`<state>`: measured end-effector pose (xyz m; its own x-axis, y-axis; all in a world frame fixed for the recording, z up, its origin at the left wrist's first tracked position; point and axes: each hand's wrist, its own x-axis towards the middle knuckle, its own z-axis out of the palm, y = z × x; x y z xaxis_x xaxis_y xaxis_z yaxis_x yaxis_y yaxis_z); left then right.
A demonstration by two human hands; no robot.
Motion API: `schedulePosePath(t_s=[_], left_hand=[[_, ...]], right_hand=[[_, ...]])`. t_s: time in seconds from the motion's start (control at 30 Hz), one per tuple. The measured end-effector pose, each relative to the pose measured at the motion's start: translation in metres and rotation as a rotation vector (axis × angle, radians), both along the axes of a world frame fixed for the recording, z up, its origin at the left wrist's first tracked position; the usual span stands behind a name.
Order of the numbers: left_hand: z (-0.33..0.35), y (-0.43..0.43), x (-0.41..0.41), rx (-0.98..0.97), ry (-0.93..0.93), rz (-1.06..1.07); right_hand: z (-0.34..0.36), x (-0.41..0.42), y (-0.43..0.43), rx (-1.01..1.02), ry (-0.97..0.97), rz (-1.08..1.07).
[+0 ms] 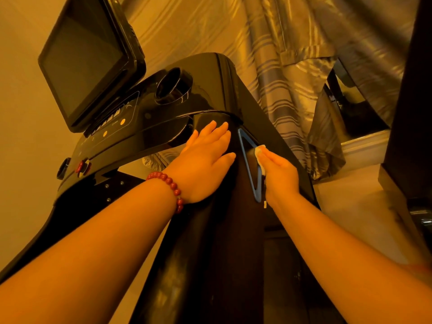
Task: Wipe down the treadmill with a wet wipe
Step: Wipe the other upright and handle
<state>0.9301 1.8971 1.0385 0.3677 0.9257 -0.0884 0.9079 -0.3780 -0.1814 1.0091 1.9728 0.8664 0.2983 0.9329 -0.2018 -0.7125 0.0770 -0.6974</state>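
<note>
The black treadmill (210,73) fills the middle of the head view, with its right handrail (224,230) running down toward me. My left hand (205,160), with a red bead bracelet at the wrist, rests flat with straight fingers on top of the handrail near the console. My right hand (279,174) presses a small white wet wipe (260,153) with straight fingers against the outer side of the handrail, beside a blue triangular trim (249,164). Most of the wipe is hidden under the fingers.
A dark screen (86,64) stands at the upper left above a button panel (112,122) and a round cup holder (173,87). Striped curtains (292,66) hang behind. A dark piece of furniture (409,113) rises at the right edge.
</note>
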Motion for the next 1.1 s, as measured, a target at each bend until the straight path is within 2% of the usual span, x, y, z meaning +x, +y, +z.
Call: schedulePosePath(t_s=[0.2,0.4,0.53,0.67,0.73,0.83,0.93,1.1], left_hand=[[0.001,0.001,-0.004,0.0,-0.057,-0.013],[0.001,-0.006,-0.001,0.006,-0.044,0.023],[0.003,-0.015,-0.001,-0.039,-0.037,0.059],[0.006,-0.028,-0.011,-0.083,-0.109,0.062],[0.006,-0.033,-0.014,-0.081,-0.145,0.066],[0.004,-0.035,-0.016,-0.047,-0.2,0.062],[0.001,-0.036,-0.017,-0.024,-0.266,0.067],[-0.001,-0.033,-0.016,-0.009,-0.234,0.054]], right_hand=[[-0.014,-0.003,-0.039,0.1,-0.081,0.129],[0.026,0.002,-0.018,0.189,-0.115,0.046],[0.011,0.002,-0.032,0.207,-0.125,0.102],[-0.007,0.004,-0.05,0.173,-0.101,0.159],[0.009,0.004,-0.042,0.174,-0.065,0.165],[0.039,0.0,-0.032,0.285,-0.021,0.129],[0.042,-0.005,-0.048,0.349,-0.085,0.098],[0.023,-0.004,-0.066,0.397,-0.196,0.052]])
